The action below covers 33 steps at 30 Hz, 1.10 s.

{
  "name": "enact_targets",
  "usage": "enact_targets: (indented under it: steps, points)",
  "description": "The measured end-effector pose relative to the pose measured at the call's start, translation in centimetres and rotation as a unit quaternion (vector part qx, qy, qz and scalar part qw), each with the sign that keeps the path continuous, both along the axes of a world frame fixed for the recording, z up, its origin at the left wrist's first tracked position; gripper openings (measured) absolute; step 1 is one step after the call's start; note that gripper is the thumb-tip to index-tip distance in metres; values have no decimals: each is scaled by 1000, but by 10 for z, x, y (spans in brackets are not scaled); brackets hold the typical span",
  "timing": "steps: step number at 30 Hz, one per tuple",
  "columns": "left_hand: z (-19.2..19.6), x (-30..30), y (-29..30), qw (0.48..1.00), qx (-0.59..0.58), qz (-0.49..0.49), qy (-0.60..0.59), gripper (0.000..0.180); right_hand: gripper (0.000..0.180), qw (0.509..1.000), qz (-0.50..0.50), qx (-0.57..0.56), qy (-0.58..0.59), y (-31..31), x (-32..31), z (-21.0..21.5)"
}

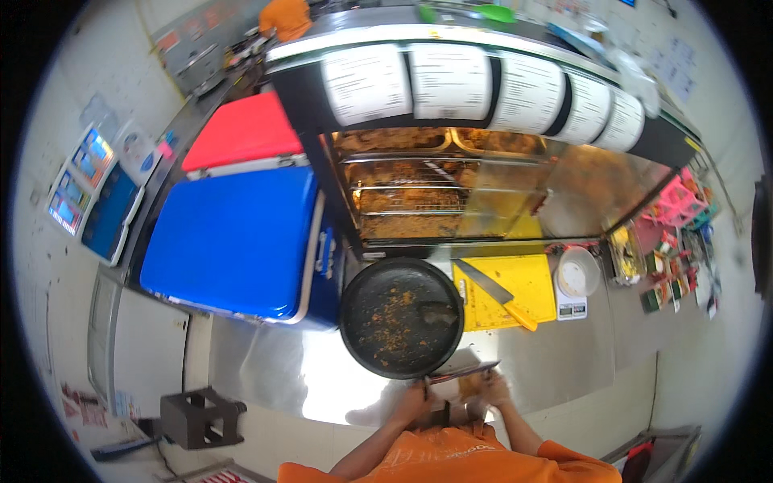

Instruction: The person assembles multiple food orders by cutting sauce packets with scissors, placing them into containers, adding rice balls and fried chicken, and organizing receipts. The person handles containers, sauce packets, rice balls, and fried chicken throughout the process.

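Head view: my 2 hands were up front, low in the pic, at the near edge of the steel bench (555,354). Betw. them was a flat, dark-edged item (463,372); too blurred to tell its kind. My L hand (416,402) was closed on its L end, my R hand (493,392) on its R end, w/ finger detail lost in the blur. The item was near the closest rim of a big round black pan (364,294), w/ orange-brown crumbs (393,318) scattered over the pan's bottom.

Just R of the pan was a yellow cutting board (534,278). A knife (493,290) lay on it at a slant, tip far L, yellow handle toward me at the board's near edge. R of that: a round whitish tub (593,270) atop a small white scale (572,310).

Behind all this was a lit glass cabinet (483,244) w/ trays of browned food, 5 printed white sheets (451,80) hung along its top front. L of the pan was a blue cooler (233,241), w/ a red cooler (245,133) behind it. Far R, a pink basket (676,201). My orange shirt (451,459) filled the bottom.
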State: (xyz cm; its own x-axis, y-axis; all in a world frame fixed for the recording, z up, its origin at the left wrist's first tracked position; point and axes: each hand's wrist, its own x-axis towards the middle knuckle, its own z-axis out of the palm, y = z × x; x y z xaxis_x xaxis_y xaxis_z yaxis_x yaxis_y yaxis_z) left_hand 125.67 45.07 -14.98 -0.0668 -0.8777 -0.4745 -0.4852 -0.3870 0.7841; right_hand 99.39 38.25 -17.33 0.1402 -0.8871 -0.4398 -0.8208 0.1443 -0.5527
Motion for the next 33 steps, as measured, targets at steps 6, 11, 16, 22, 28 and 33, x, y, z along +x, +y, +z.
enact_targets:
  steps: [6,11,16,22,28,33]
  points:
    - [-35,-131,-86,986,-105,-125,-27,76,36,954,-274,-94,76,-42,-104,6]
    - [-7,-171,-126,992,-12,-124,-2,70,43,930,-232,-229,170,-30,-82,65]
    - [-57,-196,-140,982,-83,-166,17,72,59,944,-161,-230,174,-34,-73,54]
    - [29,-172,-160,978,-106,-59,167,33,62,930,-132,-270,210,-51,-105,42]
    - [155,-54,-195,923,-311,206,92,27,58,947,-23,-227,225,-48,-105,7]
    - [323,-8,-252,824,-510,235,-76,14,54,944,-89,-268,170,-50,-80,21]
